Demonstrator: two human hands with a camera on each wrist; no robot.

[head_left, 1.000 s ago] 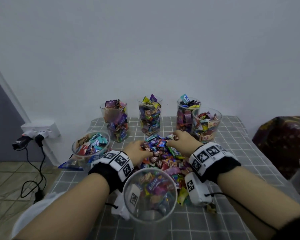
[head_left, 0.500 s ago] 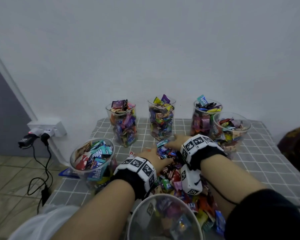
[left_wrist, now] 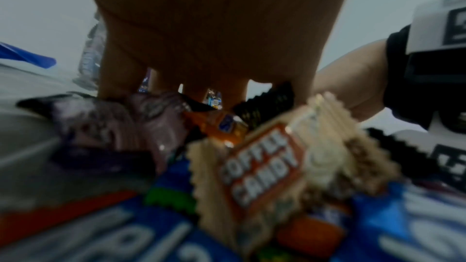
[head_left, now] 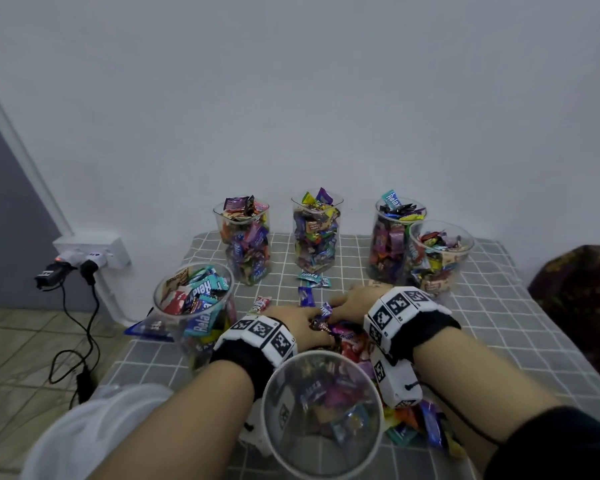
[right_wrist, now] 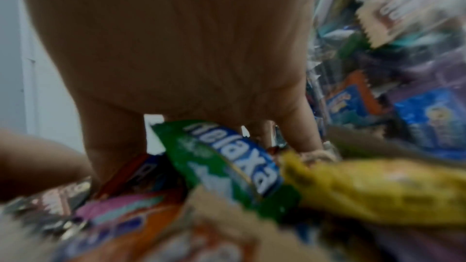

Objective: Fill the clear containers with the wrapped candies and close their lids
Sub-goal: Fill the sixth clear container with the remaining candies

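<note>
Filled: five clear containers, the nearest full one [head_left: 194, 306] left of the candy pile [head_left: 347, 336], all lidless.
Left: near container [head_left: 321, 414], just before the pile, partly filled; loose candies remain.
Left hand [head_left: 300, 322]: on the pile, fingers curled into wrappers.
Right hand [head_left: 355, 299]: likewise, gathering.
Lids: none visible.

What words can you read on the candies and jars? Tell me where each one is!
"Relaxa" on a green wrapper under the right hand.
"COFFEE CANDY" on a beige wrapper under the left hand, first word blurred.
"Relax" on a teal wrapper atop the back right jar.
"Relax" on a wrapper inside the left jar.
Other wrappers: too blurred.
</note>
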